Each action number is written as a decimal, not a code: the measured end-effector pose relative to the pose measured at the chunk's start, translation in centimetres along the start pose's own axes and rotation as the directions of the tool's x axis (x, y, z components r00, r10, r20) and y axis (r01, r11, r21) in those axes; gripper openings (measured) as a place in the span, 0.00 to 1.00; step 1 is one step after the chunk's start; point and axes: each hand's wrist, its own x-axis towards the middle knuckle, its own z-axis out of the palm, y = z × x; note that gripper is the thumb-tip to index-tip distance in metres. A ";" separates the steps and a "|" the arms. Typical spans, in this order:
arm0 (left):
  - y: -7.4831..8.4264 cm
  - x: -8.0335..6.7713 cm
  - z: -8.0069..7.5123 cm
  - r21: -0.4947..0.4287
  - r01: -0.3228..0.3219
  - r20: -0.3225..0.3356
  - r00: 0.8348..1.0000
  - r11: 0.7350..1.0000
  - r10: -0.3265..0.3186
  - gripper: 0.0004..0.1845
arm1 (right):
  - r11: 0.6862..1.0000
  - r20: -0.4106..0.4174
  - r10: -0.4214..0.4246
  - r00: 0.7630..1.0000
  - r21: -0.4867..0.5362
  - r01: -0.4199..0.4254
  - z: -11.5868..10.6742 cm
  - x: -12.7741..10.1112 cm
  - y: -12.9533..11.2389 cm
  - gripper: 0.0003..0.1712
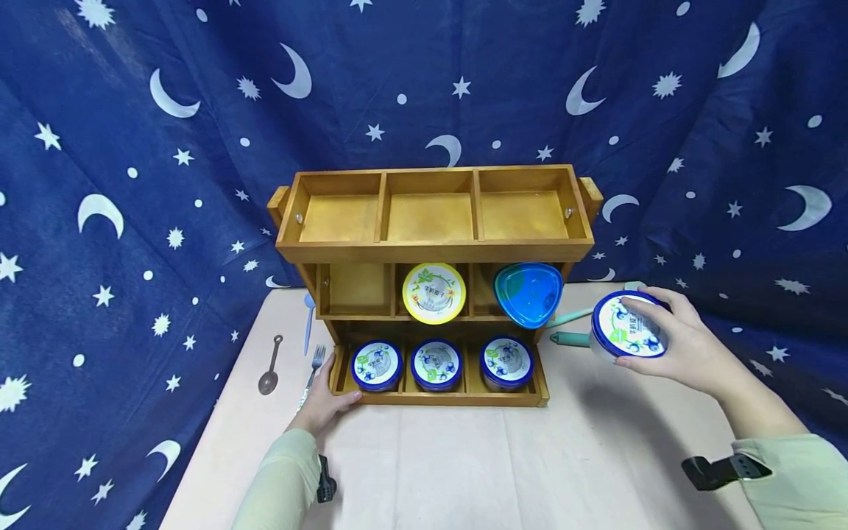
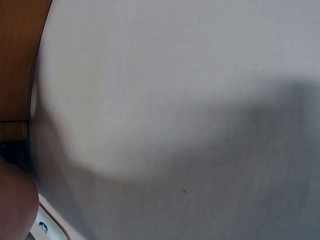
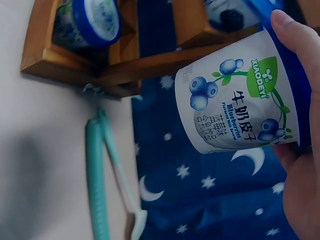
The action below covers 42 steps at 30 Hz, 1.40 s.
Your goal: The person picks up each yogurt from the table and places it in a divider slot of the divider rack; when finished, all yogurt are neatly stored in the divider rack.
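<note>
My right hand (image 1: 685, 342) holds a white blueberry milk cup (image 3: 235, 100) with a blue lid (image 1: 629, 324), lifted at the right of a wooden shelf rack (image 1: 433, 252). Thumb and fingers span the lid's rim. At the rack's lower left corner, my left hand (image 1: 323, 405) grips the frame, thumb on the front board and fingers along the side. Three similar blue-lidded cups, left (image 1: 376, 366), middle (image 1: 436, 365) and right (image 1: 506, 362), stand in the bottom tier. The middle tier has a yellow-lidded cup (image 1: 433, 294) and a blue lidded container (image 1: 528, 294).
Left of the rack lie a brown spoon (image 1: 269, 379), a fork (image 1: 318, 358) and a blue utensil (image 1: 308, 324). Teal-handled utensils (image 3: 96, 175) lie at the right. The top tier's three compartments show bare wood. A starry blue curtain (image 1: 424, 81) hangs behind.
</note>
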 end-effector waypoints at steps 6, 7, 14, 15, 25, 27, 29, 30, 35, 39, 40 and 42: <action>0.3 0.0 -0.1 0.002 0.003 0.003 1.000 1.000 -0.003 0.59 | 0.997 -0.018 -0.081 0.997 0.012 0.082 -1.1 0.3 -1.8 0.53; 0.3 0.0 -0.1 0.001 0.000 0.001 1.000 1.000 0.000 0.59 | 0.995 -0.021 -0.103 0.995 0.015 0.103 -1.3 0.3 -2.0 0.53; 0.4 0.1 -0.2 0.008 -0.015 -0.010 1.000 1.000 0.015 0.58 | 0.980 -0.023 -0.200 0.980 0.010 0.200 -2.1 0.7 -3.7 0.55; 0.4 0.1 -0.2 0.009 -0.013 -0.008 1.000 1.000 0.013 0.58 | 0.977 -0.021 -0.215 0.976 0.007 0.215 -2.2 0.8 -3.9 0.55; 0.4 0.0 -0.3 0.019 -0.012 -0.007 1.000 1.000 0.012 0.58 | 0.940 -0.026 -0.340 0.940 0.006 0.341 -3.4 1.8 -6.0 0.55; 0.4 -0.1 -0.4 0.020 -0.016 -0.012 1.000 1.000 0.017 0.58 | 0.936 -0.025 -0.350 0.936 0.011 0.351 -3.7 2.0 -6.5 0.54; 0.5 -0.2 -0.4 0.020 -0.011 -0.015 1.000 1.000 0.012 0.58 | 0.932 -0.014 -0.361 0.932 0.012 0.362 -3.9 2.2 -7.2 0.54; 0.6 -0.2 -0.4 0.018 -0.011 -0.016 1.000 1.000 0.011 0.58 | 0.930 -0.009 -0.366 0.930 0.016 0.367 -3.9 2.2 -7.5 0.54; 0.8 -0.3 -0.4 0.005 -0.020 -0.023 1.000 1.000 0.020 0.58 | 0.916 0.006 -0.399 0.917 0.036 0.399 -3.5 2.7 -9.0 0.53; 0.6 -0.4 -0.2 0.007 -0.040 -0.035 0.999 0.999 0.041 0.58 | 0.886 0.010 -0.462 0.887 0.054 0.461 -2.7 3.4 -10.2 0.53; 0.5 -0.4 -0.2 0.008 -0.048 -0.038 0.998 0.999 0.048 0.58 | 0.875 0.012 -0.482 0.876 0.058 0.481 -2.4 3.6 -10.4 0.52; 0.4 -0.4 -0.1 0.010 -0.070 -0.044 0.997 0.997 0.071 0.59 | 0.852 0.013 -0.520 0.854 0.069 0.518 -1.9 4.0 -10.9 0.52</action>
